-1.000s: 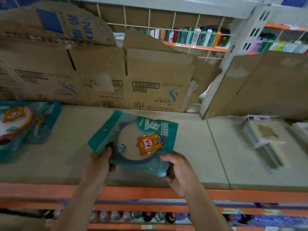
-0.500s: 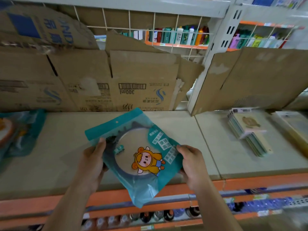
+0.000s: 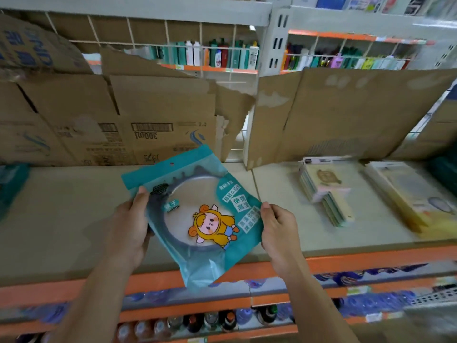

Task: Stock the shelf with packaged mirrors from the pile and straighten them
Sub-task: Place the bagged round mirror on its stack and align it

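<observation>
Item: packaged mirror [image 3: 197,219], one unit. Teal and clear pouch; round dark-rimmed mirror inside; cartoon figure in a yellow hood printed on the front. It is held between both hands and turned askew, with the header strip up and toward the left hand. The bottom corner hangs past the orange front rail [image 3: 371,259], below both hands.

Left hand [image 3: 131,226]: grips the pouch's left edge, thumb on the front face, fingers hidden behind.

Right hand [image 3: 279,229]: pinches the pouch's right edge, thumb on the front, fingers curled behind.

Shelf [image 3: 61,219]: beige deck under and beyond both hands. Whether the pouch touches it cannot be told.

Beyond the hands: brown cardboard sheets [image 3: 160,115] stand along the shelf back, torn at the top.

Right of the right hand, apart from it: a fanned stack of flat packs [image 3: 324,191] lies on the deck. A pale boxed pack [image 3: 405,196] lies further right.

Far left of the left hand: teal packaging [image 3: 12,184], blurred, at the frame edge.

Below the hands: a row of bottles [image 3: 210,320] on a lower tier.
</observation>
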